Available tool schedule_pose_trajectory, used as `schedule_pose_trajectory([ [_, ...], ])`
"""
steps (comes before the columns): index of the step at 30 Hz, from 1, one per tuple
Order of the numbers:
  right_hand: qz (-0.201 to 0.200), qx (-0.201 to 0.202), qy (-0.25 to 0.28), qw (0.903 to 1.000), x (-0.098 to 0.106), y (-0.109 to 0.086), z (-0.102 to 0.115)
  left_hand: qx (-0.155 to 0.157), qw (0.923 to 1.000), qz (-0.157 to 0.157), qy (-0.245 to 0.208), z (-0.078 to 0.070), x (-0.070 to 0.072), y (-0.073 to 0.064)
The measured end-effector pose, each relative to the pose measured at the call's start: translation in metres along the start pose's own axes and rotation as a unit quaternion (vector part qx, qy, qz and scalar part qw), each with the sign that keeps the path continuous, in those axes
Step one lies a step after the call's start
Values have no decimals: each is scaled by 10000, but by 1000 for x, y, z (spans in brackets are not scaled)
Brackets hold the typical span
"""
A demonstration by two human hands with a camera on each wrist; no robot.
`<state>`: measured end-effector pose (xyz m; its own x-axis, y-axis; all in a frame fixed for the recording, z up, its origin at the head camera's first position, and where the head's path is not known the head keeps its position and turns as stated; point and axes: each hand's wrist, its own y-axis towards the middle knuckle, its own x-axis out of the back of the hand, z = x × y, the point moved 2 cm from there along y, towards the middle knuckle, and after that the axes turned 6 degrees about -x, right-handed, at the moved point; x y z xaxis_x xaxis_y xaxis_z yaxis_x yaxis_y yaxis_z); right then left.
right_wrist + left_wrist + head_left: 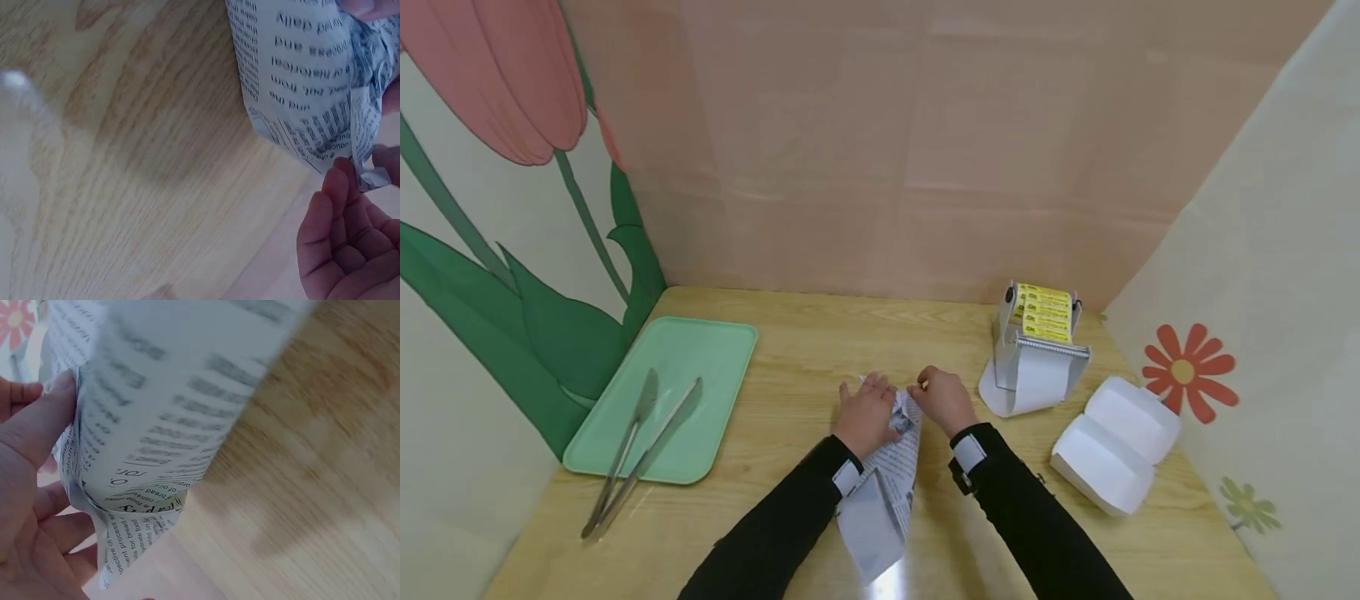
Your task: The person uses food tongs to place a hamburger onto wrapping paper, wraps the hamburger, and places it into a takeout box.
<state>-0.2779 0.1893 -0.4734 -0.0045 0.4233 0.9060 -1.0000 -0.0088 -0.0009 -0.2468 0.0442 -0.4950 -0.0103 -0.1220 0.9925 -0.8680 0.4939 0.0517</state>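
Observation:
A sheet of newsprint-patterned wrapping paper (891, 475) is folded into a long packet on the table in front of me, its near end flat and its far end crumpled. Whatever it may enclose is hidden. My left hand (867, 417) lies over the packet's far left side; in the left wrist view its thumb (47, 419) presses the paper's edge, with the other fingers behind. At the far end my right hand (946, 400) has its fingers curled, and in the right wrist view the fingertips (337, 178) pinch a twisted paper corner (374, 179).
Left of the hands lies a green tray (718, 408) with metal tongs (636, 450) resting across its near edge. To the right stand a dispenser (1037, 350) with a yellow label roll and an open white foam box (1108, 454). A pinkish-brown wall covering (880, 167) closes the back.

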Motion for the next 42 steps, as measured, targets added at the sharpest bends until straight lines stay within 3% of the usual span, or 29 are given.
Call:
schedule_pose_trajectory([
  [6, -368, -99, 338, 9987, -2, 0, -6, 258, 9996, 89, -34, -2, -1, -2],
  [10, -263, -350, 937, 9946, -1, -2, -15, 459, 9987, 109, -188, -4, -1, -3],
  [12, -134, -498, 1454, 9880, -1, -3, -19, 547, 9982, 34, -246, -5, 0, -4],
  [17, 47, -938, 2614, 9606, -1, -13, -28, 727, 9964, -121, -425, -7, 3, -8],
  [23, 109, -1090, 3287, 9380, -5, -22, -35, 803, 9948, -106, -615, -6, 8, -9],
  [26, 198, -1348, 3707, 9187, -10, -24, -39, 886, 9932, -59, -749, -4, 8, -9],
  [30, 418, -1748, 4295, 8850, -16, -26, -42, 900, 9928, -140, -780, -4, 8, -9],
  [32, 567, -1848, 4414, 8762, -17, -26, -42, 862, 9933, -164, -752, -3, 8, -9],
  [36, 677, -1963, 4396, 8739, -18, -22, -42, 848, 9938, -105, -712, -1, 5, -9],
  [42, 315, -2046, 4371, 8752, -24, -18, -47, 869, 9940, 209, -637, -2, -2, -6],
])
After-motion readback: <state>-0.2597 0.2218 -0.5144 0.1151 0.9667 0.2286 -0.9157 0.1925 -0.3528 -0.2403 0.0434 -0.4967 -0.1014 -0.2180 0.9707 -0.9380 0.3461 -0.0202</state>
